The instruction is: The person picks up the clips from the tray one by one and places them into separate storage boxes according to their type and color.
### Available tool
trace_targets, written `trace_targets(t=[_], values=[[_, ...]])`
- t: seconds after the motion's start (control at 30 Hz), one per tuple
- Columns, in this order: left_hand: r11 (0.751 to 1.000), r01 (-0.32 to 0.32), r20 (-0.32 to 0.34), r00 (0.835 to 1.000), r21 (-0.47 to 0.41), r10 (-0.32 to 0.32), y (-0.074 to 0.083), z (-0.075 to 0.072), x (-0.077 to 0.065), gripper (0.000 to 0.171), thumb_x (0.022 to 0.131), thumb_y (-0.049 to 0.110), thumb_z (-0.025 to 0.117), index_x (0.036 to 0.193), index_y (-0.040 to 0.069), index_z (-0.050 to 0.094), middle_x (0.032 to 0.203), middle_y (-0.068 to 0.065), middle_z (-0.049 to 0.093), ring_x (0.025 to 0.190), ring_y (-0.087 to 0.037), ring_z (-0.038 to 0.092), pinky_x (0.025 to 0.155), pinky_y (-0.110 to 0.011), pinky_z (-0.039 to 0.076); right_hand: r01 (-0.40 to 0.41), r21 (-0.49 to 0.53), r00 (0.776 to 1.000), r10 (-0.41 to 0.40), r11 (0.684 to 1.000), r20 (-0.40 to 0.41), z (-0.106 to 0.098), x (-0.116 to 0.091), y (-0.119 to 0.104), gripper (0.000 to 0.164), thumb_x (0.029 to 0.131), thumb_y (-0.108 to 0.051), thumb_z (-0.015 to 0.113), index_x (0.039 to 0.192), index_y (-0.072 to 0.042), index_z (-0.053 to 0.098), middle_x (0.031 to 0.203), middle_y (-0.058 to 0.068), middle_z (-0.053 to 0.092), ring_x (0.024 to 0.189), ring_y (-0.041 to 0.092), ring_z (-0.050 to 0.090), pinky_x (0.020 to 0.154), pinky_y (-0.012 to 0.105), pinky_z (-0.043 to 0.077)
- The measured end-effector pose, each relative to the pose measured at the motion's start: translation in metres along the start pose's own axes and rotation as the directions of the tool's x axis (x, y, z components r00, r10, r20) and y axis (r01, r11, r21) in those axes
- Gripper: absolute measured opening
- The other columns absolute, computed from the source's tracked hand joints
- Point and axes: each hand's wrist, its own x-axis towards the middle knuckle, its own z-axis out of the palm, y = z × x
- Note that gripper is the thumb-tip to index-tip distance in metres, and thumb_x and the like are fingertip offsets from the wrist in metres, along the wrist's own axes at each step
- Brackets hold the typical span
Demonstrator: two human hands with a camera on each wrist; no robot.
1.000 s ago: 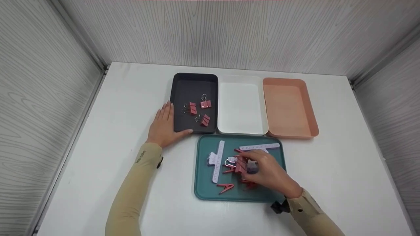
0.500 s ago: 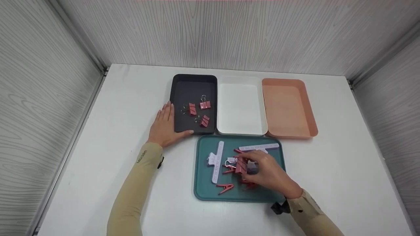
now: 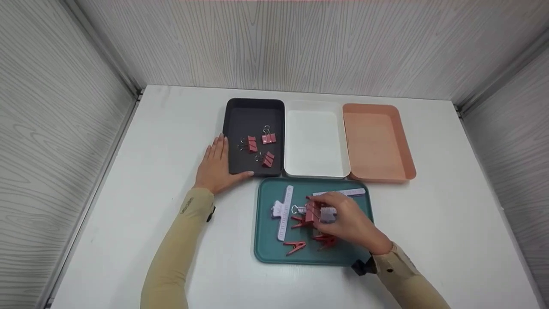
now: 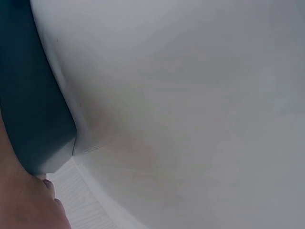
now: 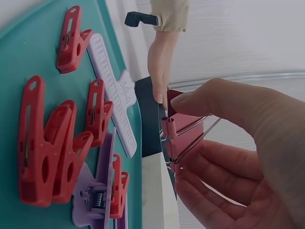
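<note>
In the head view, my right hand [image 3: 349,221] pinches a pinkish-red binder clip [image 3: 312,212] between thumb and fingers above the teal tray [image 3: 266,254]. The right wrist view shows this binder clip [image 5: 190,125] raised over the tray's contents, wire handles pointing toward the palm. On that tray lie several red clothespins [image 5: 35,143] and long lilac ruler clips [image 3: 285,214], partly hidden by the hand. My left hand [image 3: 213,171] rests with straight fingers along the left side of the black tray [image 3: 253,112], thumb at its front edge. Inside it lie 3 binder clips [image 3: 252,144].
A white tray [image 3: 316,137] and a salmon-coloured tray [image 3: 375,141] stand side by side right of the black one, behind the teal tray. All rest on a white table [image 3: 450,206] with wood-grain panels [image 3: 300,47] at the back and sides.
My right hand, still pinching the binder clip, has shifted slightly left and away from me. My left hand keeps its place at the black tray.
</note>
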Motion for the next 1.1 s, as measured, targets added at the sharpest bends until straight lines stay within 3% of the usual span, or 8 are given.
trace_targets(t=[0.37,0.77,0.97,1.1], values=[[0.999,-0.021,-0.028,0.999,-0.030,0.020,0.000,0.001,0.001,0.136,0.077,0.091,0.049,0.160,-0.004,0.000,0.168,-0.020,-0.001,0.155,-0.030,-0.002,0.124,-0.035,-0.006,0.053,-0.005,0.998,-0.053,0.999,-0.044,-0.006,0.015,0.001,0.054,0.081,-0.015,0.087,0.131,-0.008,0.068,0.119,0.002,0.067,0.104,0.028,0.064,0.089,0.046,0.059],[1.000,-0.010,-0.016,1.000,-0.011,0.010,0.002,-0.001,0.000,0.136,0.077,0.093,0.047,0.160,-0.004,0.000,0.168,-0.019,-0.003,0.155,-0.028,-0.004,0.124,-0.035,-0.006,0.111,0.028,0.988,-0.108,0.993,-0.106,-0.013,0.043,-0.001,0.054,0.081,-0.014,0.087,0.131,-0.009,0.068,0.118,-0.001,0.068,0.104,0.013,0.065,0.091,0.036,0.058],[1.000,-0.016,-0.034,0.999,-0.013,0.015,0.000,0.002,0.000,0.137,0.076,0.095,0.044,0.160,-0.004,0.000,0.168,-0.019,-0.002,0.155,-0.028,-0.004,0.124,-0.036,-0.006,0.113,0.048,0.987,-0.106,0.992,-0.124,-0.013,0.062,-0.002,0.057,0.081,-0.012,0.087,0.134,-0.007,0.066,0.124,0.001,0.067,0.109,0.015,0.064,0.096,0.042,0.056],[1.000,-0.018,-0.032,0.999,-0.013,0.018,0.000,0.002,0.000,0.138,0.076,0.095,0.043,0.160,-0.004,-0.001,0.168,-0.019,-0.002,0.155,-0.028,-0.004,0.124,-0.036,-0.005,0.131,0.039,0.982,-0.124,0.991,-0.145,-0.015,0.076,-0.005,0.056,0.082,-0.011,0.085,0.134,-0.006,0.066,0.124,0.003,0.067,0.112,0.017,0.063,0.098,0.039,0.055]])
